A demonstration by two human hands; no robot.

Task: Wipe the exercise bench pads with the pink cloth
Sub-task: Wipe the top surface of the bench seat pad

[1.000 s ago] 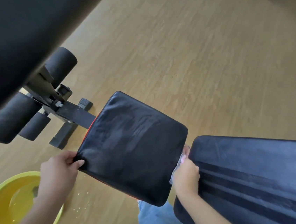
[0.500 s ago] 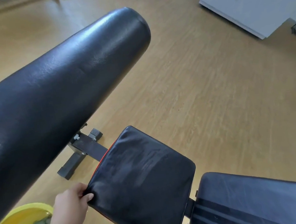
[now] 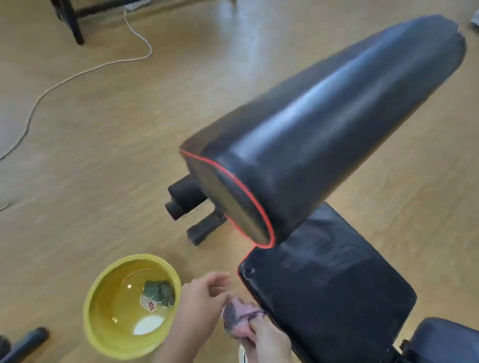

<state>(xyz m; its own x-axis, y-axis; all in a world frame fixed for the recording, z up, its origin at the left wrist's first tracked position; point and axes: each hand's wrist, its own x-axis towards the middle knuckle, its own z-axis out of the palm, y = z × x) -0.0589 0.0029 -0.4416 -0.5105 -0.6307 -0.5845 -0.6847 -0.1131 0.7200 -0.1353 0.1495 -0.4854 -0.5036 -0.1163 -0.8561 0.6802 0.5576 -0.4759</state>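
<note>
The pink cloth (image 3: 240, 314) is bunched at the left edge of the black seat pad (image 3: 329, 287). My right hand (image 3: 264, 347) grips it from below. My left hand (image 3: 199, 299) hovers just left of the cloth with fingers spread, touching or nearly touching it; motion blur hides which. A long black pad with red piping (image 3: 326, 142) juts out above the seat pad. A third black pad (image 3: 468, 340) shows at the bottom right.
A yellow basin (image 3: 100, 329) with water and a dark cloth sits on the wooden floor, left of my hands. Black foam rollers (image 3: 184, 199) lie behind the long pad, two more at the lower left (image 3: 10, 350). A white cable (image 3: 45, 92) crosses the floor.
My view has swung left and up. My left hand let go of the seat pad's corner and moved to the cloth. My right hand came back into view holding the pink cloth.
</note>
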